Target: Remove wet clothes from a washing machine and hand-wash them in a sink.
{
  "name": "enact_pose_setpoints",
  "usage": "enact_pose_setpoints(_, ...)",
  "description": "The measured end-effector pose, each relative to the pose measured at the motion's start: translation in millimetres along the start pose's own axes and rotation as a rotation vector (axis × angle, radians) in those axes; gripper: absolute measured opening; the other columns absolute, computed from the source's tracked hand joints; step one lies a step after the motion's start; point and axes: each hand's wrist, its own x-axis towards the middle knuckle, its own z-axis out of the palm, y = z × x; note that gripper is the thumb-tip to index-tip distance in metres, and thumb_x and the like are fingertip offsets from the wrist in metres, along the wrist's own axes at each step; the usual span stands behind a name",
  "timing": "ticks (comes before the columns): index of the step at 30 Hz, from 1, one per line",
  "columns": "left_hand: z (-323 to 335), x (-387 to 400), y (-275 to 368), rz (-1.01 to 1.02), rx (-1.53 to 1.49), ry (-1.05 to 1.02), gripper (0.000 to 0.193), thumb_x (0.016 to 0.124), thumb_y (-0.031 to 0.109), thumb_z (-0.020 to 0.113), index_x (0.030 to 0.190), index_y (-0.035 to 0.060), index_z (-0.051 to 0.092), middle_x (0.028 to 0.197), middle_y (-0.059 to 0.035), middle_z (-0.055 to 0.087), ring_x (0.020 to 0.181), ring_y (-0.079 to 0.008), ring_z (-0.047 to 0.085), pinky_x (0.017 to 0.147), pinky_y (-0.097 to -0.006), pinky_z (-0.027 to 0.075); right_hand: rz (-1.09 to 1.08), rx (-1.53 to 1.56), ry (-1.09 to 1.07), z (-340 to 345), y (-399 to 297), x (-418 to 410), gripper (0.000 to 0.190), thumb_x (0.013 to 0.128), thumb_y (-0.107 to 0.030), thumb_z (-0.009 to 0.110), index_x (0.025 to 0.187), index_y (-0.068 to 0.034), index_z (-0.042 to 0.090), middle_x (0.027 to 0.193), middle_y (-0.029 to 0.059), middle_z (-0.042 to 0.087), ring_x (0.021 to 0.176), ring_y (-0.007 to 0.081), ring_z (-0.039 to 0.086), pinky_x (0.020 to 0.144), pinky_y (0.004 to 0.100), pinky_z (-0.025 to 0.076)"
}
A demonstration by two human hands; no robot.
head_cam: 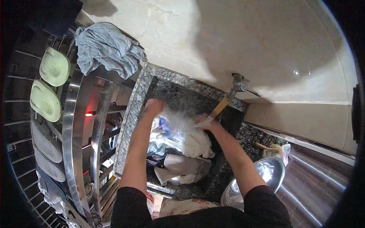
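In the granite sink lies a heap of wet-looking laundry, with a white cloth and a beige cloth at the near side. My left hand is blurred, over the far left of the basin beside its wall. At the end of the tap's tan spout tube is my right hand, also blurred; whether it grips anything is unclear. A whitish haze, perhaps spray, spreads between my hands above the clothes. The metal tap sticks out from the wall.
A metal basin stands right of the sink, near a wooden-handled brush. On the left are a metal railing, green slippers and a grey-blue cloth draped at the corner. The wall closes the far side.
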Motion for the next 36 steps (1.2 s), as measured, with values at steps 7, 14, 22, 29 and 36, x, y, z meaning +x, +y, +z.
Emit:
enact_pose_setpoints(7,-68.9,-37.3,24.2,0.294,0.215,0.244,0.038,0.085,0.016,0.051,0.122,0.0107,0.057,0.141,-0.0063,0.043,0.137,-0.0254,0.031,0.108,-0.0405,0.033,0.453,0.231,0.371,-41.1,8.2,-46.7,0.025,0.086,-0.02,0.056,0.103,-0.008,0.069,0.12,0.0171,0.06,0.112,0.0311,0.056,0.096,0.0427,0.044)
enact_pose_setpoints(14,-212.6,-203.2,43.2,0.456,0.383,0.453,0.04,0.077,0.028,0.064,0.112,0.009,0.057,0.132,-0.0076,0.05,0.132,-0.0253,0.036,0.107,-0.0459,0.031,0.038,-0.662,-0.011,-171.0,-172.1,-224.6,0.014,0.079,-0.019,0.06,0.084,-0.011,0.071,0.101,0.014,0.063,0.104,0.035,0.057,0.095,0.0491,0.042)
enact_pose_setpoints(22,-413.5,-348.6,59.3,0.326,0.419,1.022,0.03,0.08,0.023,0.063,0.108,0.0126,0.057,0.123,-0.0014,0.057,0.126,-0.0217,0.044,0.102,-0.0514,0.032,-0.251,-0.624,0.31,-346.4,-333.5,-388.3,0.006,0.082,-0.011,0.064,0.085,-0.007,0.067,0.093,0.01,0.065,0.087,0.0248,0.063,0.082,0.0381,0.048)
enact_pose_setpoints(29,-504.7,-402.7,106.2,0.519,-0.215,1.391,0.02,0.093,0.013,0.053,0.107,0.0005,0.059,0.096,-0.0097,0.063,0.083,-0.0151,0.059,0.074,-0.028,0.049,-0.266,-0.056,0.537,-408.0,-479.1,-468.4,0.025,0.088,-0.024,0.062,0.098,-0.001,0.067,0.072,0.0038,0.06,0.066,0.0129,0.057,0.064,0.0239,0.047)
enact_pose_setpoints(36,-480.4,-411.0,106.8,0.653,-0.79,1.154,0.028,0.091,0.017,0.055,0.116,0.0053,0.058,0.11,-0.0104,0.063,0.107,-0.0179,0.058,0.088,-0.0296,0.046,-0.411,0.073,0.906,-372.2,-438.3,-409.1,0.029,0.092,-0.024,0.059,0.112,-0.002,0.063,0.088,0.004,0.063,0.079,0.0128,0.06,0.076,0.0273,0.05)
